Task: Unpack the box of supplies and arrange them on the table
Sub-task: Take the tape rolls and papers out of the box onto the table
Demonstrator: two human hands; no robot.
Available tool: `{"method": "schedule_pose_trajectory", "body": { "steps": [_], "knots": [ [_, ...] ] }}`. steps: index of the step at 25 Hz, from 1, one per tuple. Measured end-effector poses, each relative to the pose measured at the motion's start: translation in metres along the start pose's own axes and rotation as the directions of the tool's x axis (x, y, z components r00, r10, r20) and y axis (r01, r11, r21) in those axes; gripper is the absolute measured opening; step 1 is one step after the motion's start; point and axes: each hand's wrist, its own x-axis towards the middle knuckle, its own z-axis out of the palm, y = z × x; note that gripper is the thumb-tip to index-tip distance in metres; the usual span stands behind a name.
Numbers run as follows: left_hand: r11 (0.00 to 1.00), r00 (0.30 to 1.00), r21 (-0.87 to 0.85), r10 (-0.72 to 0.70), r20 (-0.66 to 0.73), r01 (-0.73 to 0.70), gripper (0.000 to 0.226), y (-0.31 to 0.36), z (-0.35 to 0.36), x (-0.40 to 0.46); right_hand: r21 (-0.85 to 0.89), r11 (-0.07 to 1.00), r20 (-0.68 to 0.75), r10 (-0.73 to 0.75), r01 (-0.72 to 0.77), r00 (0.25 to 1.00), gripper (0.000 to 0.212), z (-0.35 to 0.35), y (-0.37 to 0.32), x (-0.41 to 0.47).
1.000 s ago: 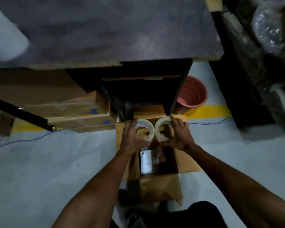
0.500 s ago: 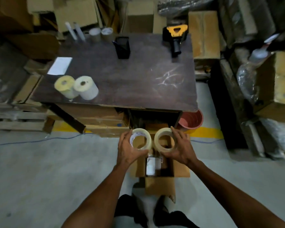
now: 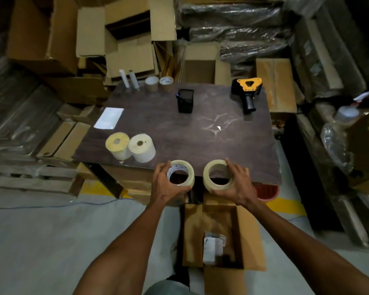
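Stacked cartons and wrapped bundles crowded the storeroom around a dark brown table [image 3: 200, 137], with an open cardboard box [image 3: 249, 237] on the grey floor just in front of it. The person's left hand [image 3: 164, 184] was clasped around one roll of clear packing tape [image 3: 180, 173], and the right hand [image 3: 239, 184] was clasped around a second tape roll [image 3: 217, 174]. Both rolls were held side by side, apart from each other, above the near edge of the table and not yet set down.

Much of the unpacking looked done. Two fat label rolls [image 3: 130, 146] stood touching each other near the front left of the table, a white sheet [image 3: 108, 118] lay behind them, and two white tubes [image 3: 129, 78] and two small brown rolls [image 3: 159, 83] lined the far edge. A black mesh pen holder [image 3: 185, 101] stood mid-table, and a yellow-and-black tape dispenser [image 3: 246, 90] lay at the far right corner.

Something pale and wrapped [image 3: 213, 245] remained in the bottom of the box, too blurred to identify. Judging from this, the two tape rolls had yet to be placed, and at least one more item had to come out.
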Motion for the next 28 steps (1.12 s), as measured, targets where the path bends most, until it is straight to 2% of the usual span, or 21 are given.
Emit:
{"method": "schedule_pose_trajectory", "body": {
  "steps": [6, 14, 21, 26, 28],
  "knots": [
    [1.0, 0.997, -0.023, -0.006, 0.079, 0.007, 0.111, -0.018, -0.014, 0.078, 0.021, 0.991, -0.02, 0.13, -0.13, 0.991, 0.131, 0.023, -0.036, 0.076],
    [0.999, 0.987, -0.041, 0.032, 0.156, -0.026, 0.112, -0.02, 0.004, 0.135, 0.04, 0.964, -0.047, 0.265, -0.263, 0.963, 0.13, 0.043, -0.045, 0.112],
    [0.999, 0.986, -0.021, 0.048, 0.159, -0.046, 0.114, -0.032, 0.017, 0.143, 0.104, 0.953, -0.045, 0.29, -0.284, 0.956, 0.127, 0.052, -0.036, 0.104],
    [0.997, 0.988, -0.013, 0.077, 0.133, -0.076, 0.114, -0.036, 0.019, 0.141, 0.079, 0.952, -0.048, 0.301, -0.296, 0.953, 0.127, 0.05, -0.038, 0.11],
    [0.999, 0.989, -0.002, 0.047, 0.142, -0.047, 0.12, -0.034, 0.019, 0.136, 0.092, 0.949, -0.031, 0.306, -0.302, 0.952, 0.129, 0.05, -0.037, 0.11]
  ]
}}
